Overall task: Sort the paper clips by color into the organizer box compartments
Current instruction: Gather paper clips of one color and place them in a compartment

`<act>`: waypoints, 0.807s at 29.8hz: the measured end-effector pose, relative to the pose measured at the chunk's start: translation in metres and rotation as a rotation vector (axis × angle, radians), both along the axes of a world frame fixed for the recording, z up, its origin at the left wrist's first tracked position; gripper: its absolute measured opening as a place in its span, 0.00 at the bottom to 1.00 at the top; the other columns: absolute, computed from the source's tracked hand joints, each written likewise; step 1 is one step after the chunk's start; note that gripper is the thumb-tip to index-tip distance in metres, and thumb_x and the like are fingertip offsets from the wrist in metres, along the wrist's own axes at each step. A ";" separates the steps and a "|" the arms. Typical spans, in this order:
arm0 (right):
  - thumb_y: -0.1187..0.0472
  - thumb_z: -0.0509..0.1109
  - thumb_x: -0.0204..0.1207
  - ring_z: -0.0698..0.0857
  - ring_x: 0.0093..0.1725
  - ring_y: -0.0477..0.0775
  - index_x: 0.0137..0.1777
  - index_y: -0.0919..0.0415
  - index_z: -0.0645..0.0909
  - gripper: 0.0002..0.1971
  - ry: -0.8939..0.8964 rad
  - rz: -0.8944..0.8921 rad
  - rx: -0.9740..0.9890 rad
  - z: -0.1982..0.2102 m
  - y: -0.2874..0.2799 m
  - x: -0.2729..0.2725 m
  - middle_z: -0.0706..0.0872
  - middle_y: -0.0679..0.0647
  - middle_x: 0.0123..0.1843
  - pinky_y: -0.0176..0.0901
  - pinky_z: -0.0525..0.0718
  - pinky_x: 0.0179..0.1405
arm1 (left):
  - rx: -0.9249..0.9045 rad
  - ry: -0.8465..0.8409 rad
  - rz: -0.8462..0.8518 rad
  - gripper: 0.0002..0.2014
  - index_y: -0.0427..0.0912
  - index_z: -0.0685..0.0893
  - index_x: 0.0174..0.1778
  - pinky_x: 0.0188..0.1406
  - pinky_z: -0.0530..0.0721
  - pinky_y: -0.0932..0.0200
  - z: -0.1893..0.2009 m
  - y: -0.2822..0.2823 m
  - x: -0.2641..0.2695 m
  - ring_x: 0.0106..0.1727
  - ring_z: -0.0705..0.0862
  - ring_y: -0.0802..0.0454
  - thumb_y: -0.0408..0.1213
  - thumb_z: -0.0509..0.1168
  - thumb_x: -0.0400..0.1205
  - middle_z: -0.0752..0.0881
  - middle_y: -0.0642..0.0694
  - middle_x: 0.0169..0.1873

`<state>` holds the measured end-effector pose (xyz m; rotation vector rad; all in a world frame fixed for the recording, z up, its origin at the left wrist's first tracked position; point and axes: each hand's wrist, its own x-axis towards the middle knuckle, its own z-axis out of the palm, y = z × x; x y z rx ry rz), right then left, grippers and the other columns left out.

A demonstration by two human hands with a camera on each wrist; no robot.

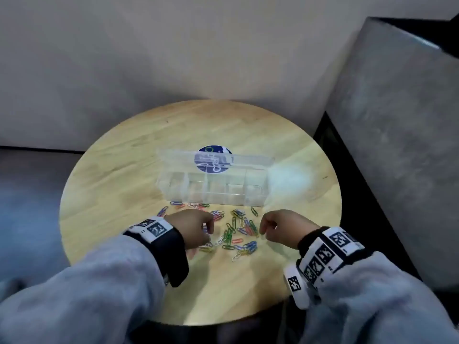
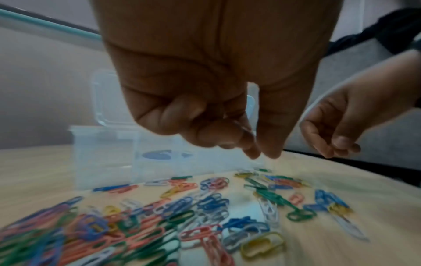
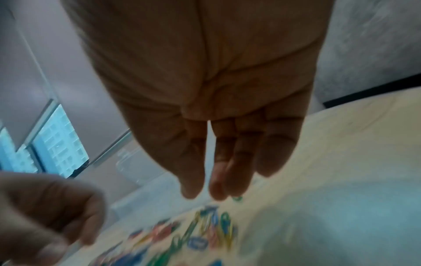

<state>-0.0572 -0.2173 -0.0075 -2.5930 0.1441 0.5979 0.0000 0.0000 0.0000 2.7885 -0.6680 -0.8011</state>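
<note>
Two hands over clips: left hand (image 1: 191, 227) curled, contents unclear; right hand (image 1: 283, 228) relaxed, empty; one organizer box (image 1: 211, 187).

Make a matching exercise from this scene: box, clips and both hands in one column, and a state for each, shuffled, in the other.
Column 1
1. box
2. clips
3. left hand
4. right hand

Column 2
A. fingers curled, thumb tip meeting a fingertip
B. mixed colours, scattered loose on the table
C. clear plastic, lid up
D. fingers loose, holding nothing

Pairs: 1-C, 2-B, 3-A, 4-D
</note>
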 end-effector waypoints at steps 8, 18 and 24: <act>0.65 0.67 0.73 0.78 0.49 0.55 0.55 0.52 0.79 0.12 0.096 0.247 -0.159 -0.035 0.020 0.017 0.74 0.50 0.46 0.40 0.70 0.41 | 0.035 -0.033 -0.206 0.11 0.54 0.81 0.54 0.41 0.68 0.62 -0.034 -0.048 0.006 0.48 0.78 0.50 0.41 0.66 0.76 0.80 0.51 0.44; 0.64 0.65 0.71 0.81 0.42 0.52 0.34 0.53 0.78 0.07 0.055 0.106 -0.024 -0.029 -0.004 0.020 0.87 0.53 0.42 0.40 0.76 0.38 | -0.014 -0.047 -0.237 0.09 0.52 0.82 0.49 0.41 0.70 0.60 -0.048 -0.065 0.000 0.51 0.80 0.48 0.39 0.65 0.74 0.84 0.50 0.50; 0.67 0.70 0.70 0.78 0.30 0.49 0.28 0.57 0.71 0.14 0.116 -0.085 0.193 -0.014 -0.030 0.023 0.81 0.49 0.28 0.40 0.77 0.35 | 0.009 -0.052 -0.181 0.05 0.52 0.83 0.46 0.36 0.68 0.61 -0.049 -0.069 -0.001 0.48 0.79 0.50 0.40 0.64 0.76 0.83 0.53 0.45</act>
